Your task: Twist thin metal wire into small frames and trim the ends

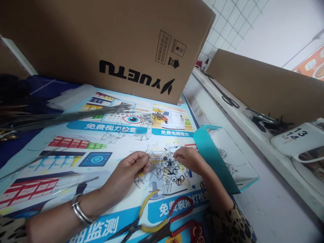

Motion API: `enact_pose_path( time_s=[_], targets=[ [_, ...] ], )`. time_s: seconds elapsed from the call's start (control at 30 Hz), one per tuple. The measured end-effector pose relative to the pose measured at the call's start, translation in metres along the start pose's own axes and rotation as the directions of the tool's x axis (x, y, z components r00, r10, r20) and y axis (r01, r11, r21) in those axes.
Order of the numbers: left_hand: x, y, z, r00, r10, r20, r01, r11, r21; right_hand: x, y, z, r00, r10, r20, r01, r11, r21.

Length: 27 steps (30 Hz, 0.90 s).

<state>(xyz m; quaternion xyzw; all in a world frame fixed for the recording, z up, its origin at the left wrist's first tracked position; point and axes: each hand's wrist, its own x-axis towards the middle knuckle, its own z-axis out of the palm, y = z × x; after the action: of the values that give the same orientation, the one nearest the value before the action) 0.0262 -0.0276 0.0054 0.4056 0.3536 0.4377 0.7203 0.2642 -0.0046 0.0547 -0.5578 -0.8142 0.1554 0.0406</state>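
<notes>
Indoor, moderate light, cool cast; dark on the left, bright upper right.
Light seems to come from upper right: wall (280, 30) there pale, near washed out; cardboard box (113, 37) face darkens toward top left. Small highlights on bracelet (79, 211). Dark clump (12, 87) at left edge blurred, detail lost in shadow. Wire tangle (168, 166) readable, thin strands soft. Wide-angle stretch at edges, mug (288, 141) skewed.
</notes>
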Motion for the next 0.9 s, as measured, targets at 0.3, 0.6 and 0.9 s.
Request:
enact_pose_path(
  time_s=[0.3,0.6,0.9],
  targets=[
    [0.0,-0.002,-0.001,1.0,-0.015,0.013,0.015,1.0,-0.012,-0.007,-0.032,0.004,0.962,-0.198,0.186,0.242,0.936,-0.255],
    [0.001,-0.004,-0.003,1.0,0.003,0.01,-0.003,1.0,-0.018,0.002,-0.024,0.006,0.972,-0.222,0.08,0.228,0.97,-0.083],
    [0.001,-0.001,-0.001,1.0,-0.001,0.008,0.001,1.0,-0.031,0.005,0.001,0.013,0.999,-0.006,-0.039,0.026,0.843,0.537]
  ],
)
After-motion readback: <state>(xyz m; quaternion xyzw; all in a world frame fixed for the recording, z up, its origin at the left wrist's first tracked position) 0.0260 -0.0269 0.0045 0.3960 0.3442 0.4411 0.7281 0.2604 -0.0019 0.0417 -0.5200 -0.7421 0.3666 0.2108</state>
